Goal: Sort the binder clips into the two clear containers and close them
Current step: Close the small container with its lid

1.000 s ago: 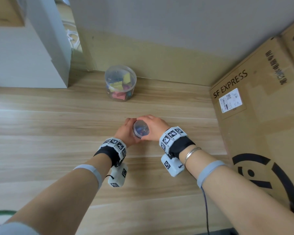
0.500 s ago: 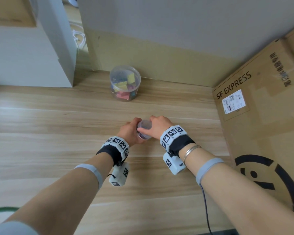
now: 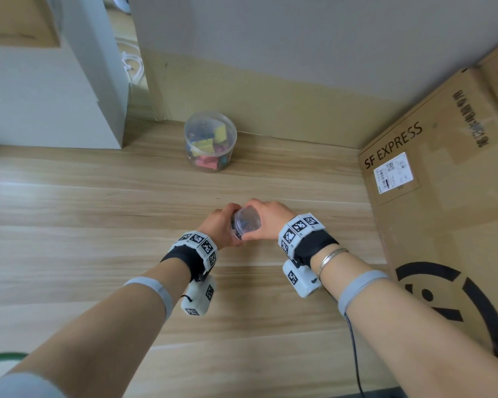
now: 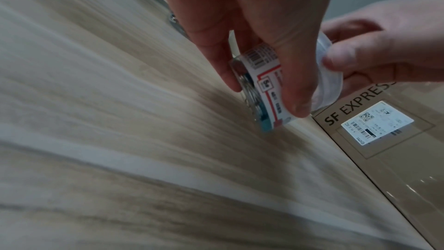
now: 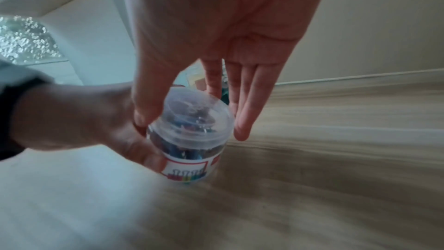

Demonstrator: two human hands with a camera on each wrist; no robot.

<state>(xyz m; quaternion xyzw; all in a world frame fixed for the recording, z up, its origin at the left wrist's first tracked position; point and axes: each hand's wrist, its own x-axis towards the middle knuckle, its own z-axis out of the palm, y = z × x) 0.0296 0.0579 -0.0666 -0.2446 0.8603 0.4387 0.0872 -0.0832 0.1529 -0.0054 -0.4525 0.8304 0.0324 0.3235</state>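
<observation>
A small clear container (image 3: 246, 223) with a white and red label (image 4: 263, 83) is tilted just above the wooden surface (image 3: 98, 225). Small clips, mostly blue, show through it. My left hand (image 3: 223, 225) grips its body, fingers (image 4: 296, 102) curled over the label. My right hand (image 3: 266, 218) pinches the clear lid (image 5: 192, 117) on top between thumb (image 5: 144, 113) and fingers. A larger clear container (image 3: 210, 142) with yellow, pink and blue binder clips stands at the back near the wall; a clear lid seems to sit on it.
A big SF EXPRESS cardboard box (image 3: 431, 196) stands along the right side. A white cabinet (image 3: 55, 96) fills the back left. A black cable (image 3: 354, 354) runs from my right wrist toward me.
Both hands stay on the small container. It has tipped, so its lid now faces more toward me, and my right hand has shifted round the lid.
</observation>
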